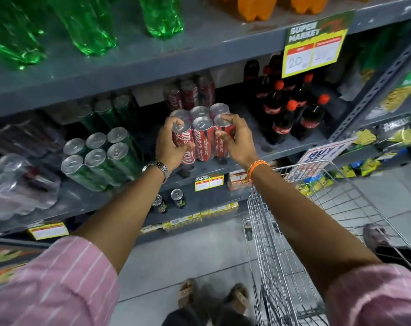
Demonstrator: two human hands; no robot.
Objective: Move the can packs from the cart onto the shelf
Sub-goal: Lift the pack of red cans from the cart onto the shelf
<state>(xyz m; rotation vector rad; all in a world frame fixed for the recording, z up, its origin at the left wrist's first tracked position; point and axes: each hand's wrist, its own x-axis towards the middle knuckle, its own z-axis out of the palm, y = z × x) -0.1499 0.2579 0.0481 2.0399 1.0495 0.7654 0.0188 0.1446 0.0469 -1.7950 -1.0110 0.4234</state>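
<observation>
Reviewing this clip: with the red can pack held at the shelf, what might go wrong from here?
1. The red can pack sits near the shelf edge; released early by the left hand and right hand, it may tip off.
2. Pushed sideways, it could knock the cola bottles or the green can pack.

shelf gap [244, 135] beside cola bottles [282, 121]

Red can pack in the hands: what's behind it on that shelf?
Behind the red can pack stands another red pack, further back on the shelf. Its lower part is hidden by the front pack, so what lies between them cannot be seen.
</observation>
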